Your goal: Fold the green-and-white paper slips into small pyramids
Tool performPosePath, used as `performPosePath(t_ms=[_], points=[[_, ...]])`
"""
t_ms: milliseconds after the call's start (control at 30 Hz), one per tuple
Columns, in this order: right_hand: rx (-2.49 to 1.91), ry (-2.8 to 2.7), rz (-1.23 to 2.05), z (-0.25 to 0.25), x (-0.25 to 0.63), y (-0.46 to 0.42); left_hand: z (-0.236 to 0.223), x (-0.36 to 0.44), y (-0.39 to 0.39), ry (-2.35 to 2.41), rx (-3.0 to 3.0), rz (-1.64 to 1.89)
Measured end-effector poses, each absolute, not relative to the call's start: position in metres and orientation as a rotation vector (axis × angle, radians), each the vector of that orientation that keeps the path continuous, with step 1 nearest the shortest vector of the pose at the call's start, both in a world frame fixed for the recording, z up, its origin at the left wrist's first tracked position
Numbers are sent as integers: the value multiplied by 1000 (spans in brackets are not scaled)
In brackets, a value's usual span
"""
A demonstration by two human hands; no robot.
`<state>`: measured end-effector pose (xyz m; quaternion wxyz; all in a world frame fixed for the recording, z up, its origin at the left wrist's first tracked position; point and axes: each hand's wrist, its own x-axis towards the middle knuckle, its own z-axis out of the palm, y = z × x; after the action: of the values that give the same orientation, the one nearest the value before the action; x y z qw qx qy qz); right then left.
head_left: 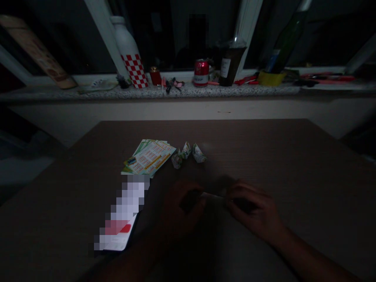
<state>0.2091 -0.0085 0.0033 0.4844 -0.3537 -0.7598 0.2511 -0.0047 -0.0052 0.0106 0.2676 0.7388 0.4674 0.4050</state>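
Observation:
Over the middle of the table, my left hand [188,205] and my right hand [249,205] pinch opposite ends of a thin, pale strip [214,195]. It looks like a sheet of paper seen almost edge-on; dim light hides its details. Just beyond my hands lie small folded pieces of printed paper [199,153], standing up in bent shapes. A fanned stack of printed paper cards [152,156] in green, white and yellow rests to their left. Nearer to me, left of my left hand, is a smartphone [122,239] with a lit, partly blurred screen.
Along the granite windowsill [182,92] behind the brown table [88,156] stand a red-checked white bottle [133,58], a red can [201,73], a dark drink cup [230,64], a green bottle [289,39] and a tall tube [41,55]. Scissors-like dark items [172,85] lie among them.

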Motion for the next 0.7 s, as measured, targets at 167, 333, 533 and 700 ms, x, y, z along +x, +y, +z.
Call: performPosePath(t_ms=[167, 333, 533, 700], points=[[-829, -1906, 503, 7, 208, -10, 13, -5, -3, 1011, 2265, 1197], [-763, -1962, 398, 8, 203, -11, 13, -1, -4, 872, 2433, 1212], [-690, -2052, 312, 5, 199, -11, 13, 1, -7, 754, 2533, 1189], [-641, -2088, 272, 3, 200, -10, 14, 0, -8, 708, 2627, 976]])
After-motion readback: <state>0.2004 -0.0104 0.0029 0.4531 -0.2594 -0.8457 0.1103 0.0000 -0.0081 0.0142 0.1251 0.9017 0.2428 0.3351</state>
